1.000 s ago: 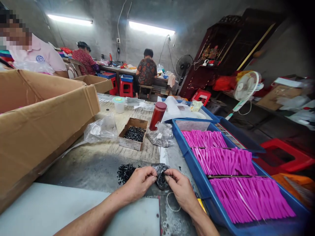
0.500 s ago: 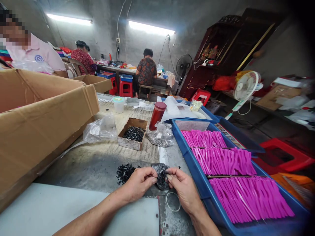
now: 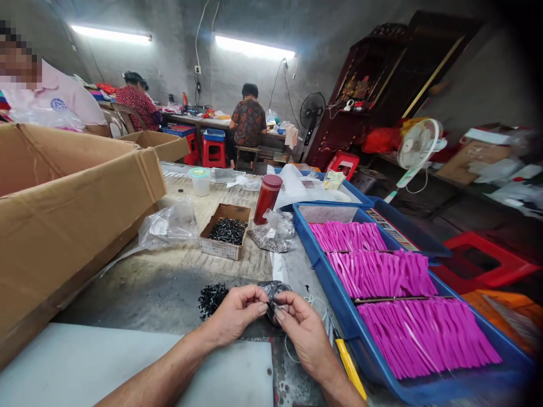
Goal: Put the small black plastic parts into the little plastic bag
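Observation:
Both hands are in front of me, over the worktable, at a small dark plastic bag [image 3: 275, 287]. My left hand [image 3: 240, 314] pinches the bag's near edge between thumb and fingertips. From the other side my right hand [image 3: 302, 328] pinches it too, its fingertips close to the left ones. The bag's contents are hidden. Just left of the bag is a loose pile of small black pieces [image 3: 211, 299], partly behind my left hand. A pale ring like a rubber band [image 3: 289, 351] shows beside my right hand. Right of that hand lies a tool with a yellow handle [image 3: 350, 370].
A blue tray [image 3: 335, 277] of pink strips stands at right. Ahead are a small carton [image 3: 218, 249] of black pieces, a clear bag of small metal parts [image 3: 274, 234] and a red flask [image 3: 267, 200]. A large cardboard box [image 3: 80, 226] borders the left; several people sit farther off.
My right hand has shifted left, bringing its fingertips nearer the left hand's at the bag. The yellow-handled tool now shows beside it. The view has turned slightly.

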Motion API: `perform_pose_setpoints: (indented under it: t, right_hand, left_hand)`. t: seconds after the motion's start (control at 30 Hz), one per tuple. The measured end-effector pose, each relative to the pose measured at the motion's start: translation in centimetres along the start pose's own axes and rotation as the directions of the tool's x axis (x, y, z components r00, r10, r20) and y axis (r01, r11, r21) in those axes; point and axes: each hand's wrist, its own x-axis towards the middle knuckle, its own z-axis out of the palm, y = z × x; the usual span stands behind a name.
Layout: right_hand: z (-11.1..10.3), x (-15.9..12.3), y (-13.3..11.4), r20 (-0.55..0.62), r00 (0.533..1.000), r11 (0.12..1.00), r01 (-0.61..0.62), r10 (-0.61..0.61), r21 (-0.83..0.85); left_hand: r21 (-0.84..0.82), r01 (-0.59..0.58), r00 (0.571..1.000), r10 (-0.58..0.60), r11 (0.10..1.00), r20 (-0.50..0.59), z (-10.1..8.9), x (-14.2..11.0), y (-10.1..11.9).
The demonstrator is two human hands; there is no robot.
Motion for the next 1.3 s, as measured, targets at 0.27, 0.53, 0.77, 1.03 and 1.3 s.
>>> perform_pose_setpoints:
  t: [0.27, 0.53, 0.77, 1.03, 1.3]
  right_hand:
    - [0.31, -0.01, 0.12, 0.009, 1.000, 0.993, -0.029, 0.029, 0.115]
    - [0.48, 0.07, 0.00, 0.000, 0.999, 0.988, -0.048, 0.048, 0.147]
    - [0.38, 0.07, -0.08, 0.016, 0.997, 0.981, -0.083, 0.082, 0.174]
    - [0.33, 0.32, 0.20, 0.053, 0.989, 0.967, -0.146, 0.137, 0.209]
    - [0.30, 0.54, 0.20, 0.075, 0.987, 0.966, -0.152, 0.140, 0.210]
  left_hand:
    - [0.028, -0.008, 1.000, 0.007, 1.000, 0.007, -0.06, 0.07, -0.27]
    - [0.060, -0.019, 1.000, 0.018, 0.998, 0.018, -0.09, 0.05, -0.36]
    - [0.097, -0.018, 0.999, 0.015, 0.995, 0.033, 0.01, 0.04, -0.38]
    - [0.083, 0.002, 0.999, -0.006, 0.997, 0.046, 0.18, -0.02, -0.12]
    - [0.081, -0.008, 0.999, 0.005, 0.997, 0.045, 0.17, 0.07, -0.39]
